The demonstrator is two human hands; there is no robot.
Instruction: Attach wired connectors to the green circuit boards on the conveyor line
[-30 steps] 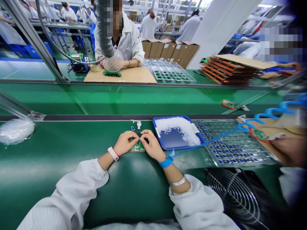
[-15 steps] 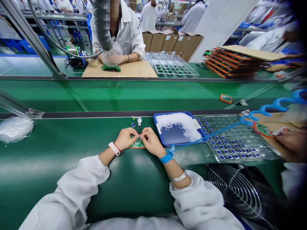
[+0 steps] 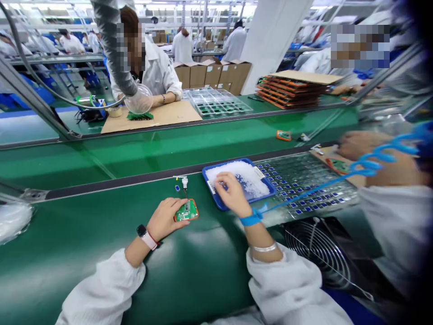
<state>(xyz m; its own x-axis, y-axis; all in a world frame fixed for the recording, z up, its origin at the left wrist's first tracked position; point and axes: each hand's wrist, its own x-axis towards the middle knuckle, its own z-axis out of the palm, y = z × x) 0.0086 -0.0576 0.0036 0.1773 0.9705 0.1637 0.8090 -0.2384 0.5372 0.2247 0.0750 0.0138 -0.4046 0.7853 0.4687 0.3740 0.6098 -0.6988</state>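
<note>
My left hand point(image 3: 165, 218) grips the left edge of a green circuit board point(image 3: 191, 208) in an orange frame, thumb along the near side and fingers over the top. A thin cable leads from the board to a white connector point(image 3: 184, 181). Beside that connector lies a small blue-and-white part point(image 3: 177, 188). Over the left side of a blue tray point(image 3: 219, 201) of small white pieces point(image 3: 252, 174), my right hand point(image 3: 233, 194) has its fingers curled and fingertips close together at the pieces. Whatever may be between those fingertips is too small to make out.
A clear sheet with rows of small blue parts point(image 3: 304, 180) lies right of the tray. Further right, a co-worker's arm point(image 3: 382, 153) reaches in behind a blue coiled cord point(image 3: 375, 162). A black fan with a wire guard point(image 3: 314, 248) stands near my right forearm.
My right hand has left the board and moved right to the tray of white pieces. My left hand has shifted from pinching at the board's top to gripping its left edge.
</note>
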